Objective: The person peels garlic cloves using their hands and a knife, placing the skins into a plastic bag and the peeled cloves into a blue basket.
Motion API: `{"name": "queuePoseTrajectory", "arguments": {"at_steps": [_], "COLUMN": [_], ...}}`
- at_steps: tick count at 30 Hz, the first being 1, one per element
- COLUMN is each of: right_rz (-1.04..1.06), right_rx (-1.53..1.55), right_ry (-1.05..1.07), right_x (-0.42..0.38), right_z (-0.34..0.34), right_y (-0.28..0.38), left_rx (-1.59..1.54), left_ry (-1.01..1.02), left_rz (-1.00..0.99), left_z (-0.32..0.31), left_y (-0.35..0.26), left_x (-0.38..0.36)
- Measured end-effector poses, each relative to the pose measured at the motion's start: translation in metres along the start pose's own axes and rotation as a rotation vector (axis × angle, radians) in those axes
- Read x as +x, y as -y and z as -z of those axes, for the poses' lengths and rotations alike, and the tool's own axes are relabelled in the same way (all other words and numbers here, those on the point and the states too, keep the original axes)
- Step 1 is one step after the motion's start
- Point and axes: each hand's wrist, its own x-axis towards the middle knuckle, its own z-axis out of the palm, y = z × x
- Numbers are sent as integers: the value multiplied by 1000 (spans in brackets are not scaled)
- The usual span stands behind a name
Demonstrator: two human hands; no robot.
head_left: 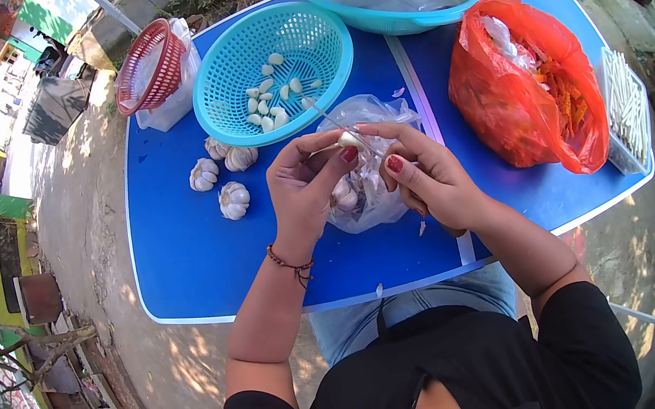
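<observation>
Only partly visible between the hands (299, 185): a garlic clove (347, 140).

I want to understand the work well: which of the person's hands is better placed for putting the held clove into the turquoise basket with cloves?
Probably the left hand: it pinches the garlic clove and is nearer the turquoise basket, while the right hand is occupied with the knife.

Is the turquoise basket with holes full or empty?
Neither: the basket is partly filled. A small group of peeled cloves lies on its bottom, leaving much mesh bare.
</observation>
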Motion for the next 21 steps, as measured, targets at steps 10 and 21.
{"name": "queuePoseTrajectory", "arguments": {"at_steps": [10,21], "right_rz": [123,65], "right_rx": [-98,-25], "right_ry": [-40,-105], "right_x": [3,2], "right_z": [-4,1], "right_y": [-2,-2], "left_rx": [69,-20], "left_ry": [-19,-70], "left_rz": [-50,-14], "left_z": [2,2], "left_y": [6,-3], "left_x": [-1,0]}}
